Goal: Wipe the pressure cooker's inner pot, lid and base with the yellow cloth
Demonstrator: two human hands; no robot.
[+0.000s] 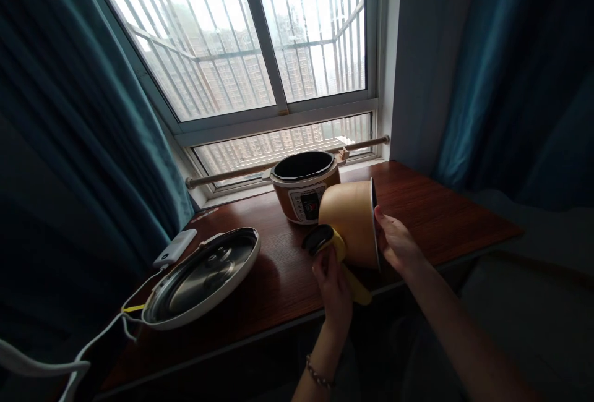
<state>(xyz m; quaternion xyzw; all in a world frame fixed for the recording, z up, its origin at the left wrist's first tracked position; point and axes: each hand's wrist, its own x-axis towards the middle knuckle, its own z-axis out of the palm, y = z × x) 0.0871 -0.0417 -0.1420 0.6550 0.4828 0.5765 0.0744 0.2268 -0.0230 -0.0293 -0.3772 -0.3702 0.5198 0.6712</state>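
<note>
My right hand (396,240) is closed on the rim of a gold-coloured inner pot (348,219), which is tipped on its side with its opening towards the right. In my left hand (333,284) is a yellow object with a dark rounded end (320,238), held against or close beside the pot's outer wall; its exact kind I cannot make out. Behind the pot stands a gold and white electric cooker (285,196), its top uncovered and its control panel facing me. A round lid (208,278) with a shiny metal underside rests tilted at the left.
All of this is on a brown wooden table (417,204) below a barred window (260,37). A white power strip or box (175,247) with white cables (99,337) is by the lid. Blue curtains (93,111) hang at both sides.
</note>
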